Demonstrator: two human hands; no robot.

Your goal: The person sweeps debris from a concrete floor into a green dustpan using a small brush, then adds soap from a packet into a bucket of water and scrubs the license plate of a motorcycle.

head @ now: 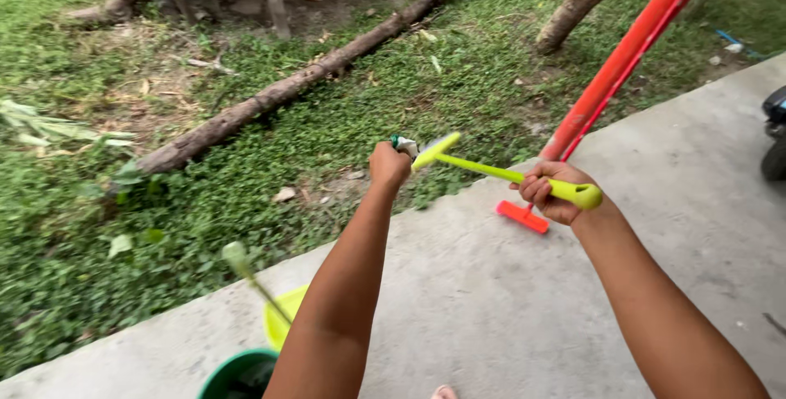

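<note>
Near the bottom edge, closest to our eyes, sit a dark green round bucket [237,376] and a yellow-green plastic dustpan [278,321] with a thin stick-like handle rising from it, both just left of our left forearm. A sliver of a pink toe or sandal tip shows at the very bottom, too small for us to tell which.

We stand on a wide grey concrete slab [491,301] that fills the near and right part of the scene. Beyond its far edge spreads low green ground cover [164,202], with a long brown fallen log [278,92] lying diagonally across it from the left toward the far middle. Tree trunks stand at the far left and far right. A tall red-orange metal pole [630,51] slants down from the far right corner to a flat foot on the slab, just behind our right hand. Part of a dark wheeled object shows at the right edge.

Our right hand [550,193] is closed around the grip of a lime-green plastic long-handled brush [499,174], held out over the slab's far edge and pointing left. Our left hand [388,163] is clenched in a fist around a small white and green object [404,146], touching the brush's head; what that object is, we cannot tell.
</note>
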